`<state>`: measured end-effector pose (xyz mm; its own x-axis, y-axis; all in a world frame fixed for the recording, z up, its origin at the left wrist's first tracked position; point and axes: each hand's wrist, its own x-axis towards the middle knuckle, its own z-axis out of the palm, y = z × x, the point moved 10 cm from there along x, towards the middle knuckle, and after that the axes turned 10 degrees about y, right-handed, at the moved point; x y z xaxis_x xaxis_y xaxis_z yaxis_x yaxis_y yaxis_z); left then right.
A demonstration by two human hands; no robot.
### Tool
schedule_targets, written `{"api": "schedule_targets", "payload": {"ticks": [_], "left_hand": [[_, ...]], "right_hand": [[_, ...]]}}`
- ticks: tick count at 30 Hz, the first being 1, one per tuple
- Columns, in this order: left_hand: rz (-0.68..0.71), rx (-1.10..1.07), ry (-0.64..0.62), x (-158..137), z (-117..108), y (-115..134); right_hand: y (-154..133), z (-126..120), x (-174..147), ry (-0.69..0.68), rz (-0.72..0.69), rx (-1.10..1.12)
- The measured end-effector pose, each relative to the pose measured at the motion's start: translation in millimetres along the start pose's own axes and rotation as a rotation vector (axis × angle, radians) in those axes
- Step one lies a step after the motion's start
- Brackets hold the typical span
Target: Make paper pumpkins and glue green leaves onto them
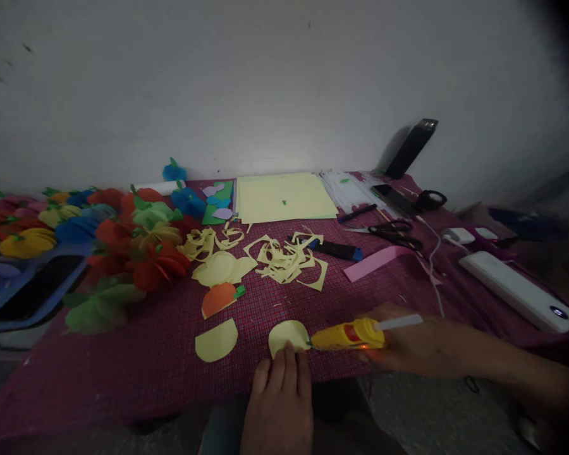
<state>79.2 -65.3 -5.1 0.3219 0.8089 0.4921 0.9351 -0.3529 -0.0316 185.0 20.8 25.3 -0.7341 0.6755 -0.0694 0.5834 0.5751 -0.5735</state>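
My left hand (281, 395) lies with its fingers stretched flat, the tips pressing the lower edge of a rounded pale yellow paper piece (287, 333) on the table. From the right, my right hand (403, 344) is closed around a yellow glue gun (346, 335) with a white glue stick (401, 321) poking out of its back. The gun's nozzle meets the right edge of the yellow piece. Left of it lies a folded yellow half-round paper (217, 341). Above that rests an orange paper shape (219, 299) with a green tab.
Paper pumpkins (156, 262) crowd the left beside a phone (40, 287). Yellow scraps (287, 262), a cutter (336, 249), scissors (389, 232) and a pink strip (377, 261) lie beyond my hands. A paper stack (284, 196) sits near the wall, a white power bank (516, 289) at right.
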Motion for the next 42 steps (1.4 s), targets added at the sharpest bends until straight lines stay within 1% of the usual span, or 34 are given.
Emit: {"api": "schedule_targets", "payload": {"ticks": [5, 10, 15, 18, 21, 25, 28, 33, 35, 37, 42], "left_hand": [[-0.011, -0.007, 0.004, 0, -1, 0], [-0.002, -0.005, -0.004, 0, 0, 0], [0.007, 0.008, 0.002, -1, 1, 0], [0.014, 0.018, 0.016, -1, 1, 1], [0.017, 0.022, 0.016, -1, 0, 1], [0.017, 0.020, 0.008, 0, -1, 1], [0.012, 0.020, 0.024, -1, -1, 0], [-0.011, 0.004, 0.091, -3, 0, -1], [-0.026, 0.000, 0.086, -3, 1, -2], [-0.013, -0.002, 0.077, -3, 1, 0], [-0.021, 0.028, 0.036, -3, 2, 1]], "right_hand": [[0, 2, -3, -0.011, -0.002, 0.011], [13, 2, -3, -0.014, 0.061, -0.032], [1, -2, 11, -0.048, 0.016, -0.077], [-5, -5, 17, -0.030, -0.018, -0.071], [-5, -4, 13, -0.022, -0.031, -0.046], [5, -3, 0, -0.024, 0.026, -0.038], [6, -1, -4, -0.041, 0.047, -0.008], [3, 3, 2, -0.034, -0.016, -0.004], [5, 2, 2, -0.011, -0.017, -0.039], [6, 3, 0, -0.021, -0.011, -0.051], [7, 2, -4, -0.027, -0.006, -0.026]]}}
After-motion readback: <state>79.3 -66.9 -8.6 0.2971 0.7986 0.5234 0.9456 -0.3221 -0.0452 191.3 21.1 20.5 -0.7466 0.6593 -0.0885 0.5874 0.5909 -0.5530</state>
